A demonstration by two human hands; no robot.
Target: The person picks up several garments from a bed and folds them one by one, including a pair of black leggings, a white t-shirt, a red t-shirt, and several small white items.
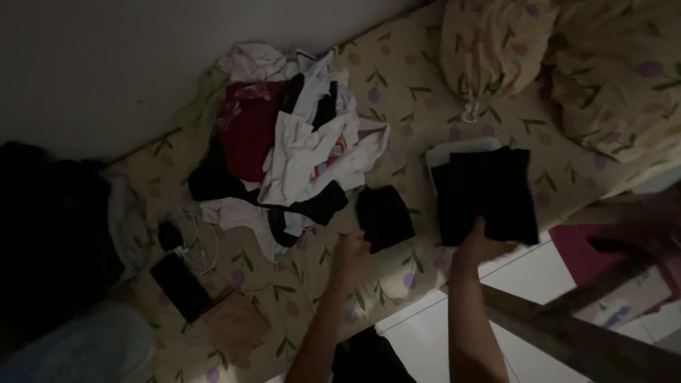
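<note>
Right hand gripping lower edge of folded black garment, lying on a white folded piece on the floral bedsheet; left hand open, fingers loose, just beside a smaller folded black cloth. Likely light, soft, floppy fabric, non-slippery, best pinched at a folded edge or scooped from underneath to keep the fold. Heap of 1 red and several white and black clothes near, dark phone with white cable well apart.
</note>
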